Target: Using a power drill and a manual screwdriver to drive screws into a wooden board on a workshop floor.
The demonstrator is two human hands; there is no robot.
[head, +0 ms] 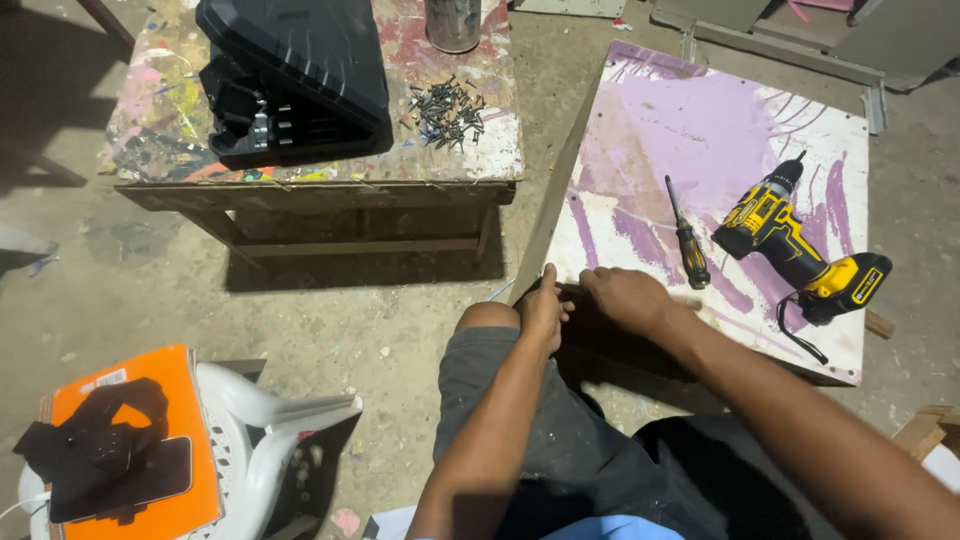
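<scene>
1. The left hand point(543, 308) rests at the near corner of a flat square wooden board smeared with purple and white paint point(720, 130). Its fingers are curled over the board's edge, but what they pinch, if anything, cannot be made out.
2. The right hand point(625, 297) lies just beside it on the same near edge, fingers bent downward. Its fingertips are hidden in shadow, so its grip cannot be told.
3. The board lies low over the concrete floor, right of a paint-splashed wooden workbench point(320, 175). Its near edge is partly covered by the person's arms and knee.
4. On the board lie a black-and-yellow screwdriver point(687, 238) and, to its right, a yellow-and-black cordless drill point(800, 245), both apart from the hands.
5. The bench holds an open black plastic tool case point(295, 75), a heap of dark screws point(445, 108), and a metal can point(453, 22) cut off by the frame.
6. At lower left, a white plastic chair point(265, 420) carries an orange box point(165, 400) with a dark phone point(125, 480); the black item lying on it is unclear.
</scene>
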